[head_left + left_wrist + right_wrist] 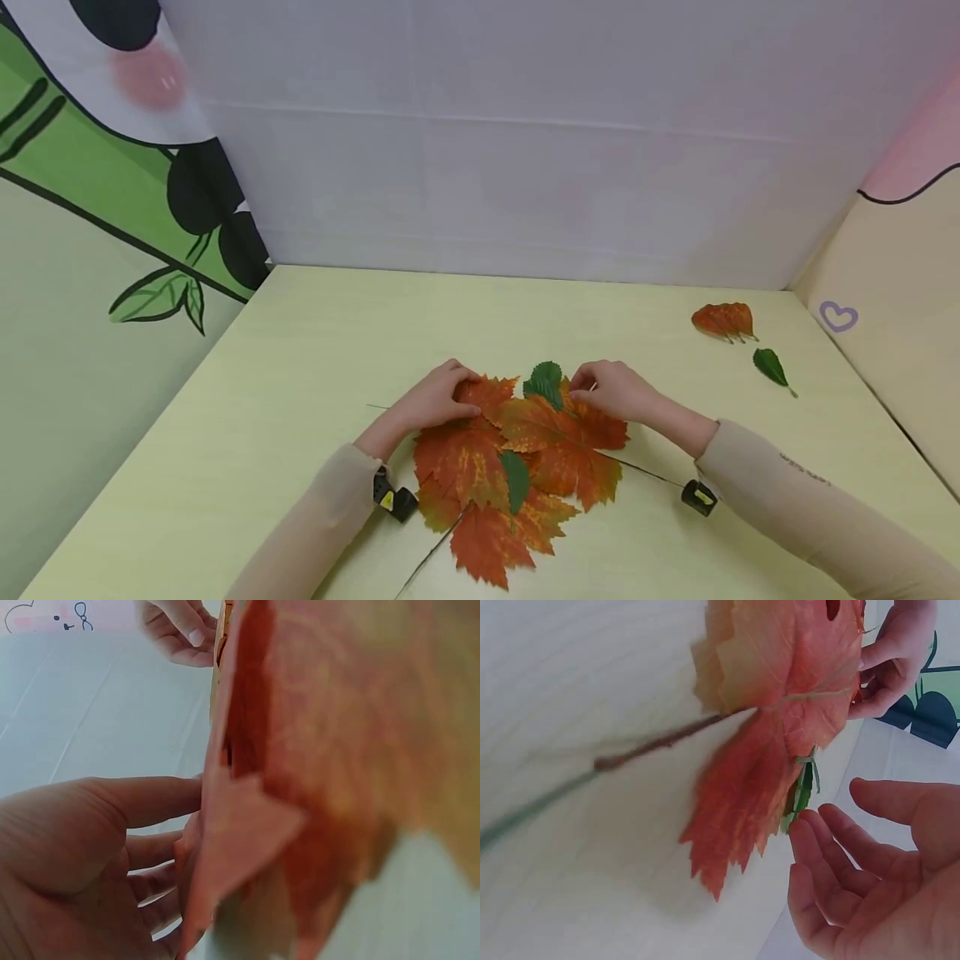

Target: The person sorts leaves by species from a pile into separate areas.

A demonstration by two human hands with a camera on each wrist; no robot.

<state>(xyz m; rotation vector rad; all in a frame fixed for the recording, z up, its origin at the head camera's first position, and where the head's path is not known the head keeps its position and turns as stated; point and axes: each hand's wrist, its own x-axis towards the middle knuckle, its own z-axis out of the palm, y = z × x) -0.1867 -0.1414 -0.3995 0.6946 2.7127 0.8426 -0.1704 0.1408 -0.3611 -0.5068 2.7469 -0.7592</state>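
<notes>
A cluster of orange-red artificial maple leaves (465,458) lies on the table, with a serrated green leaf (545,382) at its far edge and a smaller green leaf (515,481) on top. My left hand (431,404) holds the far left edge of a maple leaf (247,817) loosely between thumb and fingers; the leaf hides some fingertips. On the far right side, my right hand (618,392) is beside the cluster. Its thumb stands apart from the loosely bent fingers in the right wrist view, their tips near a green leaf (802,791).
Several reddish-brown oval leaves (723,322) lie overlapped at the table's back right. Nearer lies a single green leaf (772,369). Thin stems stick out from the cluster, one toward the right wrist camera (699,497). A pale cloth wall (487,192) rises behind the table.
</notes>
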